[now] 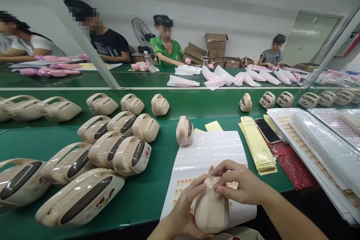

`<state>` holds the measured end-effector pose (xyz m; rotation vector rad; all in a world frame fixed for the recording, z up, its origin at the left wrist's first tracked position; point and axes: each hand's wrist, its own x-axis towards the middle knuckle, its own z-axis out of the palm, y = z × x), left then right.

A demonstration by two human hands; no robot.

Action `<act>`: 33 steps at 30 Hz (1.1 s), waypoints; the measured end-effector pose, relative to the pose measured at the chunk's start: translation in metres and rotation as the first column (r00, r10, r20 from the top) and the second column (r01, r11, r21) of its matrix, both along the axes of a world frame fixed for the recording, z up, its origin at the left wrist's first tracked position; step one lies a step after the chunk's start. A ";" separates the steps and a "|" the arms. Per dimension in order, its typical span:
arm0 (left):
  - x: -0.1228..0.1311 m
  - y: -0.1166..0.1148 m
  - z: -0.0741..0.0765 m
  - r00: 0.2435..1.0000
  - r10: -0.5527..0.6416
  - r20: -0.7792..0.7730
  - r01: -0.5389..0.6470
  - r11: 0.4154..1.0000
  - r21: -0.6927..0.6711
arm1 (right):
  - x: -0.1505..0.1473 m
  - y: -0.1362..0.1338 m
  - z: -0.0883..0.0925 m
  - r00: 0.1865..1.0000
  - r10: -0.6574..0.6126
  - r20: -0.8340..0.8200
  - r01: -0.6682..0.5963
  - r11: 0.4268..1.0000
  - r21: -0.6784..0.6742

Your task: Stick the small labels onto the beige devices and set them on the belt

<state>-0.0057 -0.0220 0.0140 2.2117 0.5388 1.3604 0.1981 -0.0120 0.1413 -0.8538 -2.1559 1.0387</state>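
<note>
My left hand (182, 210) cradles a beige handled device (210, 212) from below, and my right hand (239, 183) grips its top, with the fingertips pressing near the upper edge. The device sits just above a white sheet with rows of small printed stickers (181, 187). Beyond my hands, a glossy film-covered white sheet (209, 153) lies on the green bench (157, 198). A single beige device (185, 131) stands at that sheet's far edge. To my left, several finished beige devices with dark oval windows and floral prints (80, 197) crowd together.
A phone (267, 130) and stacked yellow strips (257, 146) lie to the right, beside piled sticker sheets (323, 146). A row of devices (284, 99) lines the bench's far side. Beyond a partition, co-workers (165, 41) handle pink items and plastic bags, near cardboard boxes (215, 45).
</note>
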 end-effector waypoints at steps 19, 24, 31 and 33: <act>0.000 0.003 0.007 0.999 0.005 0.052 -0.004 1.000 -0.014 | -0.011 0.001 -0.015 0.993 -0.018 -0.117 0.060 0.929 0.366; 0.001 0.004 0.003 0.999 0.006 0.054 -0.006 1.000 -0.006 | -0.009 0.000 -0.021 0.994 -0.034 -0.105 0.083 0.860 0.504; 0.000 0.006 -0.001 0.998 -0.008 0.058 0.008 1.000 -0.009 | -0.003 -0.003 -0.029 0.990 -0.108 0.090 0.022 0.752 0.659; -0.001 0.006 0.000 0.999 0.001 0.046 -0.001 1.000 0.002 | -0.002 -0.003 -0.032 0.985 -0.149 0.088 0.073 0.820 0.568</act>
